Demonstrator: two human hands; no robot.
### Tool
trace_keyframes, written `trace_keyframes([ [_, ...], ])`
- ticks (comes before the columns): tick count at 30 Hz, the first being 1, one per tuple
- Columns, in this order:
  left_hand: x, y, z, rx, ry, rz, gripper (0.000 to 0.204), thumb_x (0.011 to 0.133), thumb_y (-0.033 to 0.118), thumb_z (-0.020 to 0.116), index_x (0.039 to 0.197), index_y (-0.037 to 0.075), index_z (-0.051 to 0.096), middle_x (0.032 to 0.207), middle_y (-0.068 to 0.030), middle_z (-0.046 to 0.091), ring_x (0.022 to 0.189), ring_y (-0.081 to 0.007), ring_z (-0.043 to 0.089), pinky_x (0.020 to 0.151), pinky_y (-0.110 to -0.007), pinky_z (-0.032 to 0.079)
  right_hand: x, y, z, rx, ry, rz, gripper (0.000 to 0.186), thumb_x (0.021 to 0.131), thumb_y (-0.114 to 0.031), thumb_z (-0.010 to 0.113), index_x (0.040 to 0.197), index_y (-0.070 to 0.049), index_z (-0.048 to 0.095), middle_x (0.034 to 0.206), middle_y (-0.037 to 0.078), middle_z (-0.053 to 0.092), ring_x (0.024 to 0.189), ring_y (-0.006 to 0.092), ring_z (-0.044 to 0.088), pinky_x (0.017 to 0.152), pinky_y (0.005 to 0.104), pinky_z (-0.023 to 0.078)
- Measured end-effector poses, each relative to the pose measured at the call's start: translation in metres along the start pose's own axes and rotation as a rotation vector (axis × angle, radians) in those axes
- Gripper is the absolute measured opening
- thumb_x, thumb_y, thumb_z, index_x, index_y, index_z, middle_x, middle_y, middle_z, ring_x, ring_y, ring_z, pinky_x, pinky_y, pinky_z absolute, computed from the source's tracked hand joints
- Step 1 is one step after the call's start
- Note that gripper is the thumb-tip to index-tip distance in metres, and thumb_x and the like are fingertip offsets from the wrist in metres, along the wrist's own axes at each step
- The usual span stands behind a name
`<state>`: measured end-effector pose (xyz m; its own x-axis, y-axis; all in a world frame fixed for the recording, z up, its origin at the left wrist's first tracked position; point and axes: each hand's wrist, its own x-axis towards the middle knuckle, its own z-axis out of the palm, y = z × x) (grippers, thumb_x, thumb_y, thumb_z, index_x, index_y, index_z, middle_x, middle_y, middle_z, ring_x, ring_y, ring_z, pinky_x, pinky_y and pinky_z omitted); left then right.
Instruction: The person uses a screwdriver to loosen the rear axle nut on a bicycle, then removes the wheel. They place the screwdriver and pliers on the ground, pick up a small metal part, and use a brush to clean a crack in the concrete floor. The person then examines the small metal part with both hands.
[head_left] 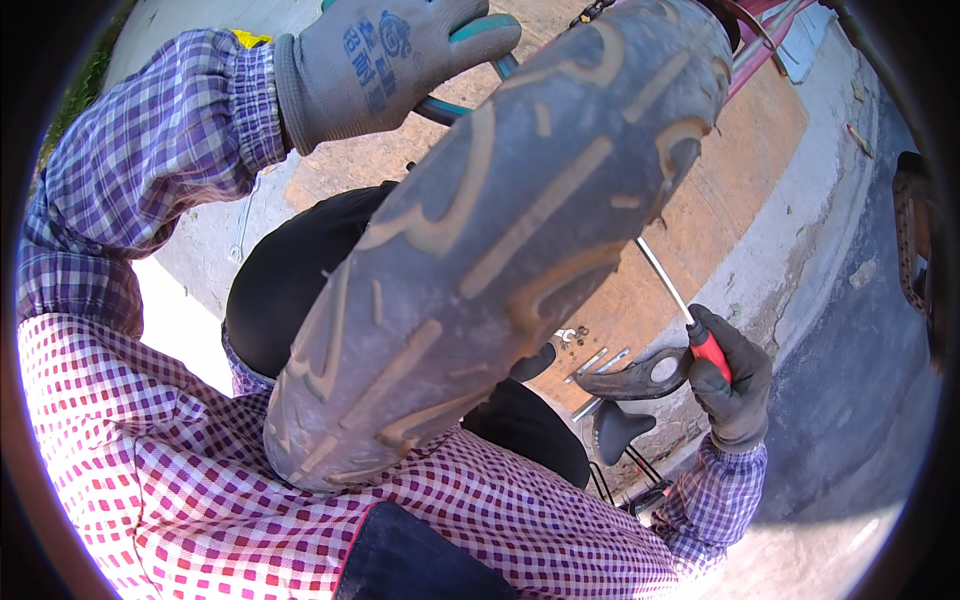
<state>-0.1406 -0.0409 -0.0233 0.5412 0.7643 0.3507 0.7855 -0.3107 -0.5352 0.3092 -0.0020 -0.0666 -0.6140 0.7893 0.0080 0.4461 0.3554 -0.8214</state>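
Note:
A large wheel's worn grey-black tyre (470, 250), with dusty tan tread grooves, stands slanted in front of me and rests low against my checked apron. My right hand (735, 385), in a dark grey glove, is closed around the red handle of a screwdriver (708, 350). Its long shaft runs up toward the tyre's right side, where the tip is hidden. My left hand (390, 70), in a grey glove with teal patches, is at the upper left of the wheel. One fingertip points toward the tyre; the other fingers leave the picture. A dark and teal curved band (440, 110) passes beneath that hand.
On the brown board (750, 170) lie small metal parts (570, 338) and thin rods (600, 365). Near my right hand are a curved black piece (630, 380) and a black saddle (617, 430). A wrench (240, 225) lies at left. Pink tubing (770, 40) is at the top right.

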Motion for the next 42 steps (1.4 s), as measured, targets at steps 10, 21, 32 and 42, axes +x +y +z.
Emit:
trace_keyframes([
  [10,0.000,-0.007,-0.002,-0.059,-0.032,-0.047,0.062,0.071,0.030,0.077,0.127,0.013,0.055,0.098,-0.0074,0.060,0.087,-0.0274,0.063,0.068,-0.042,0.051,-0.012,0.002,0.008,0.322,0.373,-0.121,0.048,0.089,-0.026,0.081,0.124,0.004,0.066,0.105,0.016,0.069,0.082,0.0202,0.070,0.065,0.0272,0.056],
  [21,0.007,0.008,0.005,-0.016,0.016,-0.009,0.056,0.077,0.032,0.070,0.127,0.012,0.056,0.098,-0.0076,0.060,0.086,-0.0270,0.062,0.066,-0.042,0.051,0.003,0.018,-0.022,0.174,-0.119,0.100,0.062,0.092,-0.039,0.075,0.132,0.007,0.063,0.082,0.010,0.070,0.059,0.0112,0.061,0.049,0.0264,0.044],
  [32,0.004,0.002,0.002,-0.056,0.003,-0.018,0.052,0.081,0.031,0.067,0.128,0.011,0.057,0.098,-0.0085,0.061,0.083,-0.0270,0.063,0.065,-0.041,0.052,-0.015,0.015,0.004,0.090,0.377,-0.143,0.043,0.085,-0.015,0.081,0.121,0.004,0.068,0.102,0.011,0.070,0.077,0.0167,0.066,0.064,0.0310,0.055],
  [42,0.010,-0.001,-0.003,-0.058,-0.008,-0.012,0.049,0.082,0.031,0.067,0.126,0.010,0.058,0.099,-0.0091,0.061,0.085,-0.0278,0.062,0.066,-0.042,0.053,0.017,0.000,-0.030,0.402,-0.244,0.251,0.064,0.092,-0.040,0.074,0.133,0.007,0.062,0.071,0.008,0.068,0.056,0.0105,0.061,0.043,0.0243,0.039],
])
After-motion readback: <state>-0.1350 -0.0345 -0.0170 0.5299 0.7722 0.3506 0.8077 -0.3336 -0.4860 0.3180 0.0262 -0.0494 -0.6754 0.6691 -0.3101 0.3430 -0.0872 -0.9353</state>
